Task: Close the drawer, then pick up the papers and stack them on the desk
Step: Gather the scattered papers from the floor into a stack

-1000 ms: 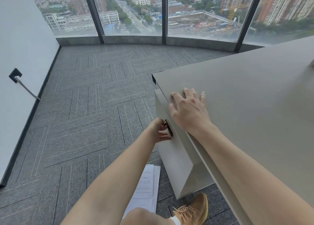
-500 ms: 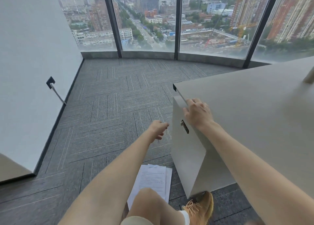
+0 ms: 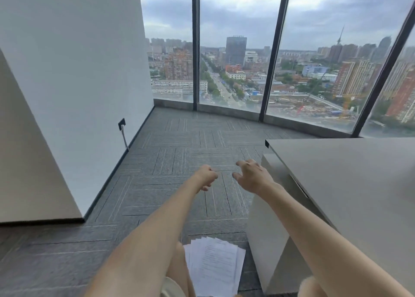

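Grey patterned carpet tiles (image 3: 170,162) are bounded by a white wall (image 3: 78,72) at left. Far off, dark-framed floor-to-ceiling windows (image 3: 233,49) reveal an overcast city skyline.

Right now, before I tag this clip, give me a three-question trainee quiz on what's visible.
1. True or false: the papers lie on the desk.
2. Which is holding something? A) left hand B) right hand C) neither
3. Fill in: the papers are fanned on the ___ beside the drawer unit.

Key: 1 false, they are on the carpet; 2 C, both are empty above the floor; 3 carpet.
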